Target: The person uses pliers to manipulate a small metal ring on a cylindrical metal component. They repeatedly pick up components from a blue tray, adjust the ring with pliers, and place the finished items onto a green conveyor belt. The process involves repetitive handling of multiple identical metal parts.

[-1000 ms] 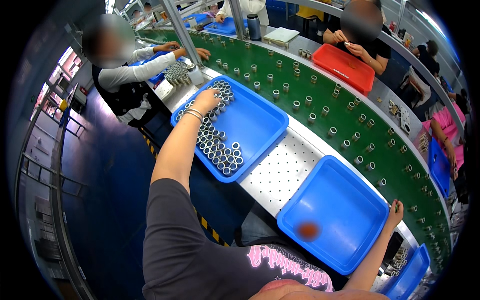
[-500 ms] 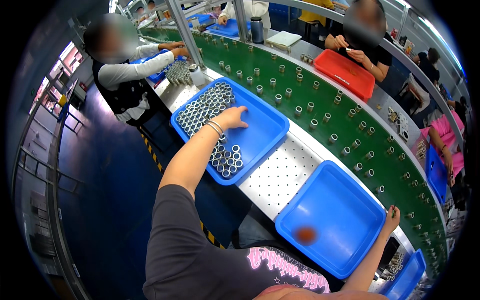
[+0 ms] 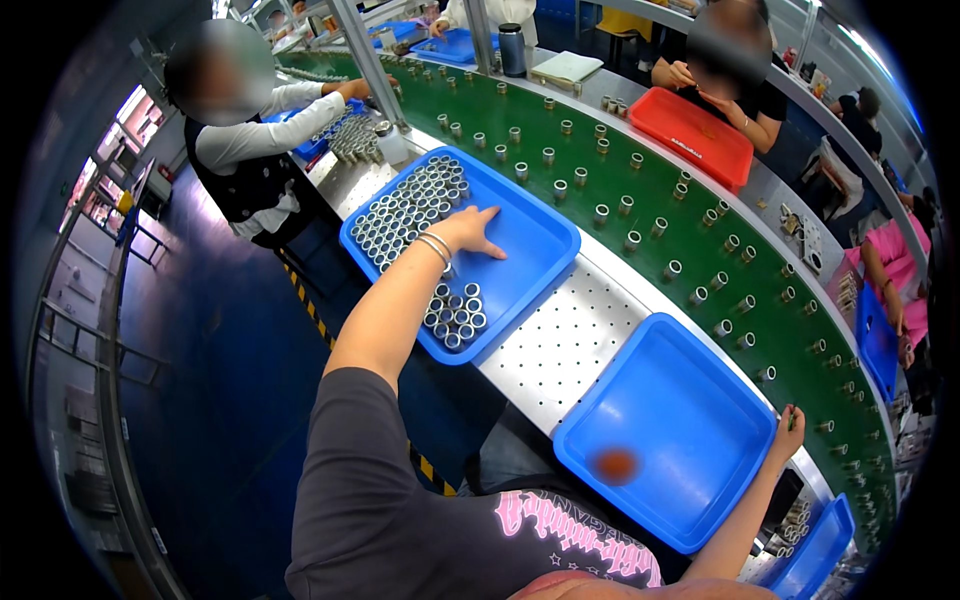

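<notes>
My left hand [image 3: 468,232] reaches over a blue tray [image 3: 535,235] with thumb and fingers spread apart and nothing between them. Short metal sleeves [image 3: 405,205] stand upright in packed rows along the tray's left side. A smaller group of sleeves [image 3: 455,315] stands at its near end, below my wrist. At the far right, my right hand [image 3: 791,432] is closed beside the belt, just past the corner of a second blue tray [image 3: 665,420]. Something small and dark shows at its fingers, too small to name. A blurred reddish-brown spot appears over this second tray.
A green conveyor belt [image 3: 630,215] carries scattered upright sleeves past the trays. Perforated metal tabletop [image 3: 560,340] lies between the two trays. Co-workers sit across the belt, one behind a red tray [image 3: 695,135]; another person [image 3: 240,150] stands at the left. Metal posts [image 3: 365,60] rise beside the belt.
My left hand has shifted slightly right over the tray, and its fingers have spread wider. Sleeves on the belt have moved a little to the right and nearer. My right hand stays closed.
</notes>
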### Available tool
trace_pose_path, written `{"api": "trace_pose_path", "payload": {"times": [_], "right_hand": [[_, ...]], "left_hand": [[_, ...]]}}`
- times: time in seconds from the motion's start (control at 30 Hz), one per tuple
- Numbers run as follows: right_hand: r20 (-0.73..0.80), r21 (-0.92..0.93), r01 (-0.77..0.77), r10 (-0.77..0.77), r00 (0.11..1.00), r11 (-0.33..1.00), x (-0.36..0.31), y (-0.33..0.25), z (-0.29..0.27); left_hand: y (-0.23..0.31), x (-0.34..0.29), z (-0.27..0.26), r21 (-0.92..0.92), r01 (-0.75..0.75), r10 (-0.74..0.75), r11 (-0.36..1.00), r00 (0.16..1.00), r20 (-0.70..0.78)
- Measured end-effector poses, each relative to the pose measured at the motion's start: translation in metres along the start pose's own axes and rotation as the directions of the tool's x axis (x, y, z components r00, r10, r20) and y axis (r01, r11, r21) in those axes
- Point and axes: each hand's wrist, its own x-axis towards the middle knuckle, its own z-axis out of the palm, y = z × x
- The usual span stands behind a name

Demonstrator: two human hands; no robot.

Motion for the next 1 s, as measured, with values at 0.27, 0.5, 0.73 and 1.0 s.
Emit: {"api": "trace_pose_path", "payload": {"times": [0.27, 0.5, 0.73, 1.0], "right_hand": [[0.008, -0.009, -0.042, 0.043, 0.999, 0.999, 0.001, -0.003, -0.001], [0.009, 0.006, -0.053, 0.053, 0.999, 0.999, -0.001, -0.006, 0.001], [0.020, 0.039, 0.002, -0.002, 1.000, 0.999, -0.002, 0.002, 0.002], [0.126, -0.643, 0.400, -0.426, 0.896, 0.653, -0.005, -0.021, 0.000]], "left_hand": [[0.004, 0.000, -0.003, -0.005, 0.025, -0.024, 1.000, 0.999, 0.021], [0.002, 0.000, -0.001, 0.016, 0.004, -0.004, 1.000, 1.000, 0.007], [-0.002, -0.001, 0.000, 0.030, 0.009, -0.009, 1.000, 1.000, -0.011], [-0.004, 0.004, -0.001, -0.097, -0.030, 0.013, 0.995, 0.986, -0.168]]}}
